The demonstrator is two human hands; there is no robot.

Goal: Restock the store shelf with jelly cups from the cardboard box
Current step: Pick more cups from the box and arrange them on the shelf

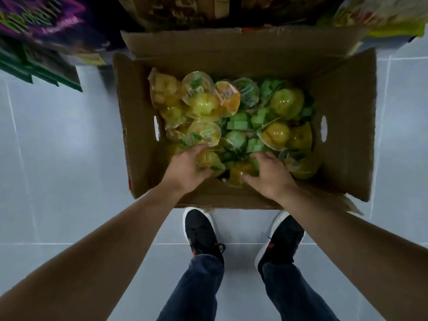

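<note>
Both hands reach into the open box point(347, 107) on the floor point(46, 181), where the cups point(287, 103) lie heaped, yellow and green. The left hand point(185, 169) curls round a yellow cup point(207, 158). The right hand point(269, 174) seems to grip an orange cup point(238, 174), though blur hides the fingers.

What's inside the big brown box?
The cardboard box holds yellow and green jelly cups. Both hands reach in; whatever lies beneath the pile is hidden.
</note>
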